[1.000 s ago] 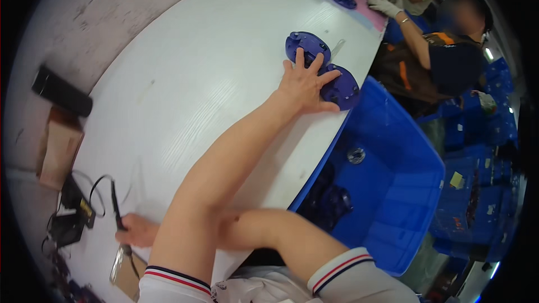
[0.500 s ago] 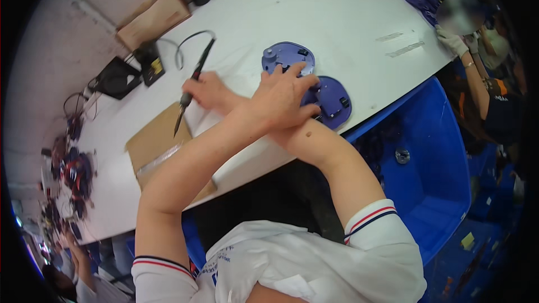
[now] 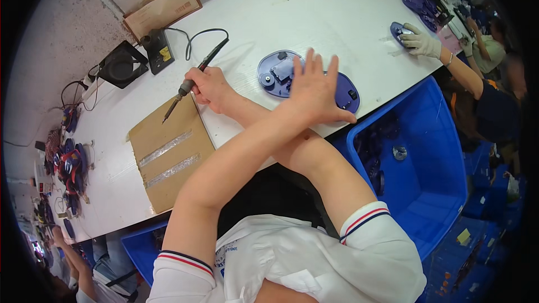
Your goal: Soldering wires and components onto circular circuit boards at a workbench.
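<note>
My forearms cross, the left one over the right. My right hand [image 3: 210, 87] is wrapped round a soldering iron [image 3: 187, 85], its tip pointing down over a cardboard sheet [image 3: 168, 151]. Over to the right, my left hand [image 3: 317, 92] has its fingers spread, above or touching two rounded purple plastic shells; contact is hard to tell. The left shell [image 3: 268, 68] shows a pale rectangular part and a round post inside. The right shell [image 3: 349, 91], with a small black part, is partly hidden under my left hand.
A soldering iron stand [image 3: 159, 50], a black fan [image 3: 124, 69] and a cardboard box [image 3: 163, 8] stand at the back left. A blue bin [image 3: 432, 163] sits at the table's right edge. A co-worker's gloved hand [image 3: 421, 42] holds a purple shell at far right.
My left hand has shifted right and its fingers have straightened upward. The left shell sits turned differently. My right hand keeps the iron. The co-worker's glove has come over the table with a shell.
</note>
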Available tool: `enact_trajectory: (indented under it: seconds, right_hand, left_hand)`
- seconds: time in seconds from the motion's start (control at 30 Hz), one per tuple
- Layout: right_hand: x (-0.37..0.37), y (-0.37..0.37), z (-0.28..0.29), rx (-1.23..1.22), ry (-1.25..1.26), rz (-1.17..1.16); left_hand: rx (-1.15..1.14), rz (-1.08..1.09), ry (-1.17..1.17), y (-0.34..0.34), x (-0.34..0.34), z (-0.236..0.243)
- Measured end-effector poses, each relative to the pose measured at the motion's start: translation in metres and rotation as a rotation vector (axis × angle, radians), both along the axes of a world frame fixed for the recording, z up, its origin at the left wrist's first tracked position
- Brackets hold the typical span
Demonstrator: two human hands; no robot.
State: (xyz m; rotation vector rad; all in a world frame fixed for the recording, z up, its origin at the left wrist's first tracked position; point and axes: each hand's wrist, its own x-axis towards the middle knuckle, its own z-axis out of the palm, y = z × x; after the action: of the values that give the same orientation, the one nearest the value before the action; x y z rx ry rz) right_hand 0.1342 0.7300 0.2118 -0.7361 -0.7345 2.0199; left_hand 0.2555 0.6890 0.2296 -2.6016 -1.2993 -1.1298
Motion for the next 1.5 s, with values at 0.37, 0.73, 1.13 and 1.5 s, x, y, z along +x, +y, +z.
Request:
enact_trajectory:
  seconds: [0.37,0.73,1.13,1.5]
  right_hand:
    - [-0.007,0.002,-0.005,-0.111,0.017,0.034]
    - [0.001,0.011,-0.009,-0.13,0.114,-0.031]
    - [-0.016,0.009,-0.006,-0.051,-0.016,-0.127]
    - [0.028,0.067,-0.057,-0.073,0.161,0.16]
  left_hand:
    - [-0.121,-0.063,-0.236,-0.055,-0.059,0.045]
    - [-0.332,0.516,0.006,-0.165,-0.271,0.013]
    - [-0.27,0.754,-0.163,-0.174,-0.275,-0.016]
    - [-0.198,0.842,-0.21,-0.217,-0.304,-0.007]
